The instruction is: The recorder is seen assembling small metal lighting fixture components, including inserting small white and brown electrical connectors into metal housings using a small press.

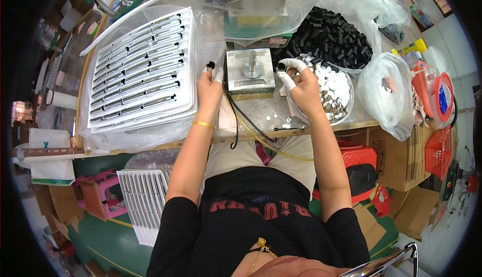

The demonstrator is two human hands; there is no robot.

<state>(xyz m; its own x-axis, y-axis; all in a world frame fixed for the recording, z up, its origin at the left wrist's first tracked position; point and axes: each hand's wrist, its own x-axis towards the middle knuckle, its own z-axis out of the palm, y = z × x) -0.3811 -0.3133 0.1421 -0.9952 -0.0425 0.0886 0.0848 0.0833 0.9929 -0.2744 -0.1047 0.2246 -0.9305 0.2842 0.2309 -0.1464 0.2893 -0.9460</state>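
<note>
My left hand (210, 87) is closed on a small black cap (211, 65), to the left of a grey metal block (236, 84). A metal post with a round base (252, 70) stands upright on the block. My right hand (304, 87), with white wrapping on its thumb and a finger, pinches a short black tube (281, 67) at the block's right side. Close behind that hand, a clear bowl (351, 107) holds many small white discs (335, 87). A heap of black tubes (329, 38) lies beyond the bowl in a plastic bag.
Left on the bench, a stacked white tray (194, 58) carries rows of silver rods with black fittings. A black cable (237, 121) and a yellow hose (256, 137) hang over the front edge. A plastic bag (385, 93) sits at right; white discs (286, 125) lie loose near the edge.
</note>
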